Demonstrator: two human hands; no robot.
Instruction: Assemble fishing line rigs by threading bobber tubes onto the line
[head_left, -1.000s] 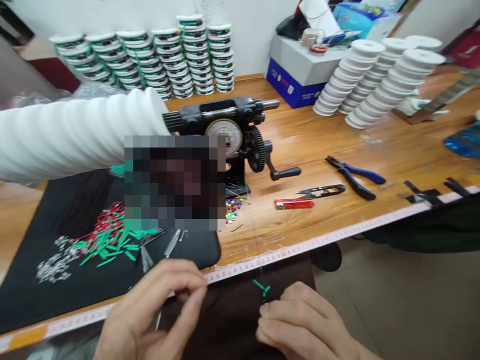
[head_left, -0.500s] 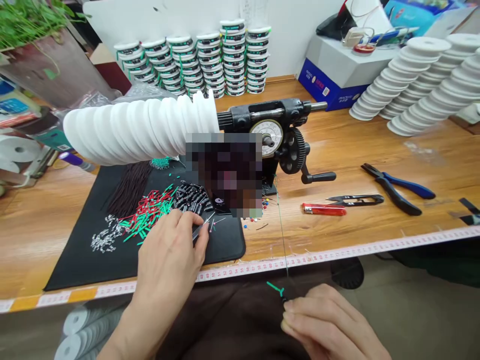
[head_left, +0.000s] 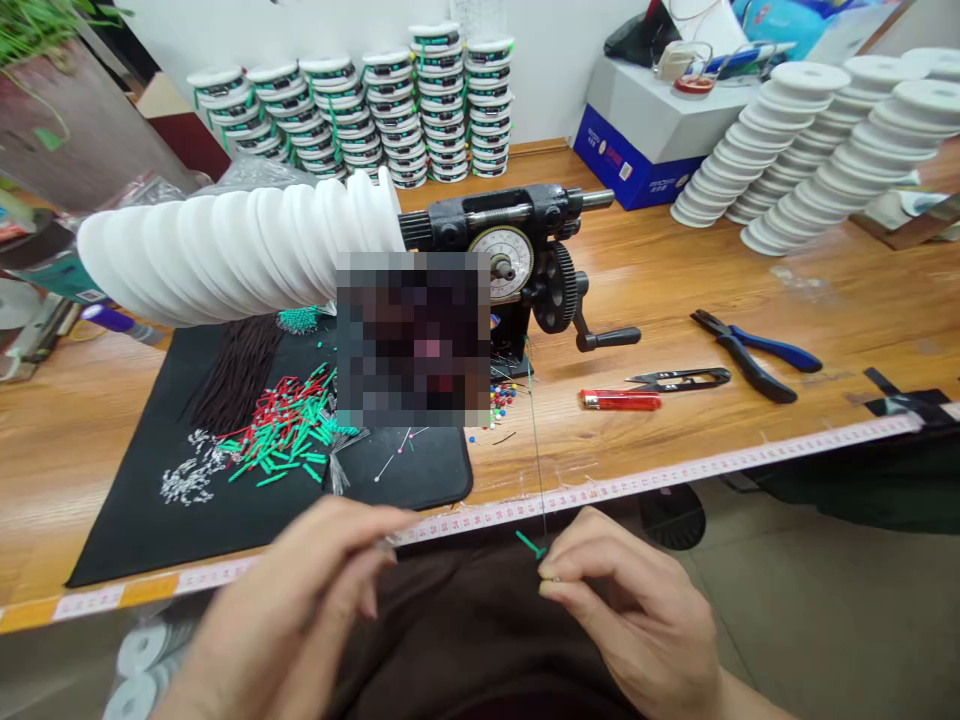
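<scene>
Over the lap, my right hand pinches a thin line at a small green forked piece. The line runs taut up towards the base of the black hand-cranked winder. My left hand hovers at the table's front edge, smeared by motion, with its fingers bent together. Something small and pale seems to sit at its fingertips, too blurred to name. On the black mat behind it lie green and red sleeves, small metal pieces and ball-headed pins.
White spools fill the winder's shaft. A red lighter, thread snips and pliers lie to the right. Wound spools and bare white spools stand stacked behind. A measuring tape follows the front edge.
My left hand has left the mat beside the black pieces and come down towards the lap. My right hand has risen slightly, still pinching the line. The view has shifted a little to the right.
</scene>
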